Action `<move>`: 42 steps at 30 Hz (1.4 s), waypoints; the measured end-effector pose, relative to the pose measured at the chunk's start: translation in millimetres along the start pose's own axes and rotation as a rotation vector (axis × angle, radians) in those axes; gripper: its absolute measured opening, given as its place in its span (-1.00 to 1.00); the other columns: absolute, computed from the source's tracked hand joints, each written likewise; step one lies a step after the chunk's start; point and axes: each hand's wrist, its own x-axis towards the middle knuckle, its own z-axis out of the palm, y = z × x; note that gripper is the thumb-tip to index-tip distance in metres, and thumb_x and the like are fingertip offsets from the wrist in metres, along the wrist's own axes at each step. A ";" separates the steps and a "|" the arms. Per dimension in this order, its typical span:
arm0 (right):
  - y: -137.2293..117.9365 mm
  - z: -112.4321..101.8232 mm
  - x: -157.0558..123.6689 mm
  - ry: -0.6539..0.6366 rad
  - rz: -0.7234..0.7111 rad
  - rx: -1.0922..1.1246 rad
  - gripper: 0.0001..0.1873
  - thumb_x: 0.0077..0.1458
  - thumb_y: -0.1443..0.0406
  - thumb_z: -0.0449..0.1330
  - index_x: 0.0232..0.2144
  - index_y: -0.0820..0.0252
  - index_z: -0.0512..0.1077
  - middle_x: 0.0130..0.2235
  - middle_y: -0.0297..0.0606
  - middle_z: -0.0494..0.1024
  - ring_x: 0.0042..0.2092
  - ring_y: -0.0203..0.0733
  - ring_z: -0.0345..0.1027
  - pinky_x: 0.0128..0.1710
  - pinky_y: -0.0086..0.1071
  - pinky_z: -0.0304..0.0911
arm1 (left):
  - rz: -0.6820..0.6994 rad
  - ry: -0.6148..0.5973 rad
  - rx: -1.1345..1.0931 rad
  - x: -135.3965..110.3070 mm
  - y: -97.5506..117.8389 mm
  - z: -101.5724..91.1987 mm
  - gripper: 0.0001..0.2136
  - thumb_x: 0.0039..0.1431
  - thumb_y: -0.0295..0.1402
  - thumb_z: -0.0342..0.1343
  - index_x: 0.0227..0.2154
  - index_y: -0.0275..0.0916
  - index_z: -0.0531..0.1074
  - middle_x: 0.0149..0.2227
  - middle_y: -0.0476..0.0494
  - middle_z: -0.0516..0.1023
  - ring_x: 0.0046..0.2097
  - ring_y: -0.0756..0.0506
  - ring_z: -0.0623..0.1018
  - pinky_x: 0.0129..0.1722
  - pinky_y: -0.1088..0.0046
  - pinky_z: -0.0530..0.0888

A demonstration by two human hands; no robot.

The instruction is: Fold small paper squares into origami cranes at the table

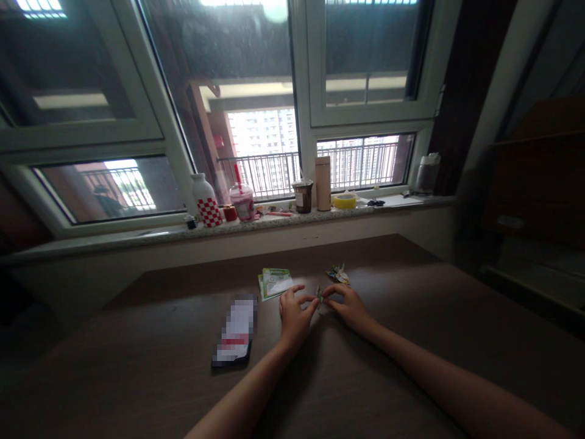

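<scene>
Head view: a small green piece [319,297] is in hand, seemingly mid-work.
Over the counter [155,390], the left hand [295,311] and right hand [348,305] each pinch it between thumb and finger; the patterned, pointed bundle [338,274] just beyond the right hand appears already shaped, while the flat green sheets [275,281] just beyond the left look unworked, so perhaps remaining.

- paper [319,295]: small, greenish, apparently folded; finer detail too small to tell
- roughly upright, at the fingertips between left hand [295,311] and right hand [346,303]
</scene>
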 end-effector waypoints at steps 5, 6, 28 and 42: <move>-1.7 0.0 -0.2 0.002 0.014 0.040 -0.84 0.02 0.19 0.27 -0.37 0.16 0.47 -0.31 -0.23 0.58 -0.18 -0.07 0.45 -0.06 -0.17 0.30 | 0.004 0.000 0.012 0.0 -1.0 0.0 -0.93 0.06 -0.30 0.25 -0.44 -0.08 0.63 0.02 -0.11 0.47 0.11 -0.23 0.35 0.19 0.10 0.25; -2.0 0.0 -0.2 -0.002 0.019 0.055 -0.82 0.02 0.19 0.28 -0.36 0.16 0.46 -0.31 -0.23 0.58 -0.20 -0.08 0.46 -0.07 -0.18 0.31 | 0.004 0.001 0.017 -0.2 -1.0 -0.1 -0.93 0.05 -0.29 0.25 -0.45 -0.08 0.63 0.02 -0.12 0.47 0.11 -0.23 0.35 0.19 0.10 0.25; -0.6 2.5 0.1 -0.038 0.077 0.158 -0.78 -0.02 0.21 0.28 -0.30 0.17 0.43 -0.33 -0.27 0.57 -0.24 -0.13 0.48 -0.13 -0.26 0.34 | 0.076 0.004 -0.042 -2.4 5.0 -5.5 -0.85 0.06 -0.38 0.25 -0.28 -0.08 0.59 -0.15 -0.04 0.59 -0.01 -0.16 0.47 0.13 0.18 0.28; 2.1 2.9 -0.3 -0.068 0.088 0.178 -0.73 -0.03 0.23 0.30 -0.25 0.19 0.43 -0.36 -0.28 0.56 -0.25 -0.12 0.49 -0.15 -0.25 0.32 | 0.067 0.015 -0.032 -0.5 3.4 -3.8 -0.91 0.02 -0.43 0.27 -0.38 -0.12 0.59 -0.10 -0.08 0.53 0.02 -0.17 0.43 0.10 0.19 0.30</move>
